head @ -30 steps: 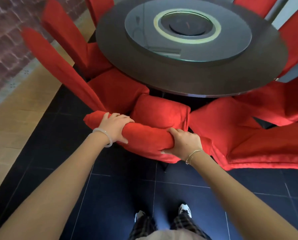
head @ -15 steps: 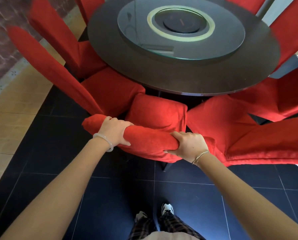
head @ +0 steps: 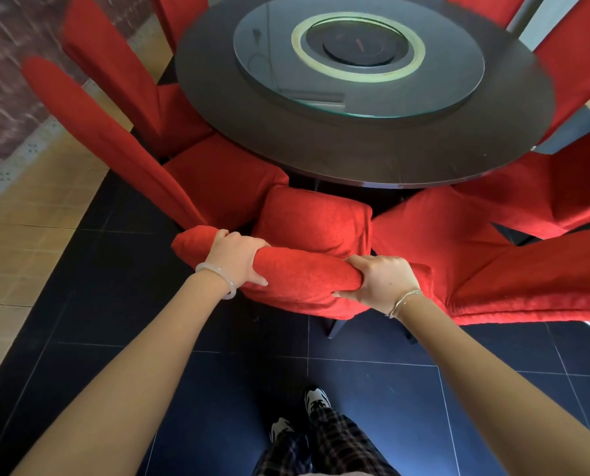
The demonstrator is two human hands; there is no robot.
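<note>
Since the padded top edge is the firmest hold on the red fabric-covered chair (head: 307,280), both grips take the chair there. The left grip (head: 235,259) is clamped on the top edge near its left end, with the fingers over the top and the thumb on the near side. The right grip (head: 382,283) is clamped on the same edge near its right end in the same manner. Spacing the grips apart along the edge is judged to stop the chair from twisting when it is moved.

The chair stands at the near side of the round dark table (head: 355,166), with its seat pointing under the table rim. It sits between the left-hand neighbouring chair (head: 218,173) and the right-hand neighbouring chair (head: 492,269), both drawn up to the same table.

The step in hand appears to be positioning the chair at the table. Clearance to the neighbouring seats is tight, so a straight, level motion is advised.
</note>
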